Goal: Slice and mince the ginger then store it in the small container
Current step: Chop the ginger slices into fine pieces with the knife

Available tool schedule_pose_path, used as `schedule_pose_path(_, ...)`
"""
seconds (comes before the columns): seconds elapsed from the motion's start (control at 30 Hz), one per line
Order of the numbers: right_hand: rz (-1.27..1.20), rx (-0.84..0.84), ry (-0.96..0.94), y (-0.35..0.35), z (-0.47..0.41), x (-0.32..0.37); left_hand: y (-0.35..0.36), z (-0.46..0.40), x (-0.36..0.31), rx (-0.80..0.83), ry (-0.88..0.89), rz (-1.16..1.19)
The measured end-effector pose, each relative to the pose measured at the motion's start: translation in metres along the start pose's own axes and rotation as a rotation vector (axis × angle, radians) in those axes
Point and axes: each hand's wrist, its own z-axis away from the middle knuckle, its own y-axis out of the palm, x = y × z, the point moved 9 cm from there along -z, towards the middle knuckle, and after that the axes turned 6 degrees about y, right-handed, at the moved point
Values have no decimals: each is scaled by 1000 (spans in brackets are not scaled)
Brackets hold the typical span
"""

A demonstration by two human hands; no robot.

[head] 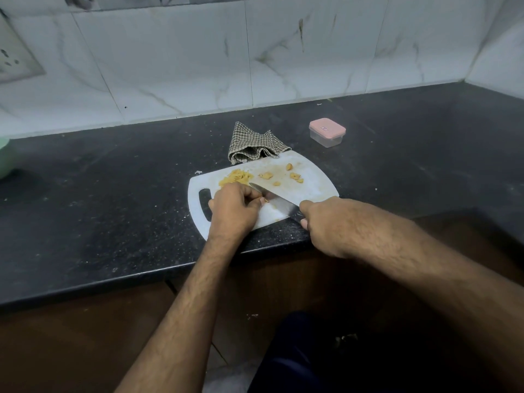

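Observation:
A white cutting board (314, 181) lies on the black counter near its front edge. A heap of minced ginger (235, 177) sits at the board's far left, and several ginger chunks (295, 176) are scattered across its middle. My left hand (234, 207) is curled over a small ginger piece against the knife blade (276, 201). My right hand (323, 222) grips the knife handle, which is hidden in my fist. The blade slants toward the far left. The small clear container (327, 132) with its pink lid on stands beyond the board at the right.
A crumpled checked cloth (255, 144) lies against the board's far edge. A green bowl (4, 157) shows at the left edge. A tiled wall runs behind the counter, with a corner at the far right. Crumbs speckle the counter (113, 194).

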Motion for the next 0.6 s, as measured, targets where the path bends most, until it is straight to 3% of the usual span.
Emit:
schedule_pose_path(0.27,90,91,-19,-2,-6,6,1,-1,5,-13,17,15)
schedule_pose_path(0.47,-48,-169,-42,16,-5,3,-1,-1,-4,-35,39,25)
schedule_pose_path(0.6,-113,-231,-46,16,-2,2,-2,1,1,-40,16,-14)
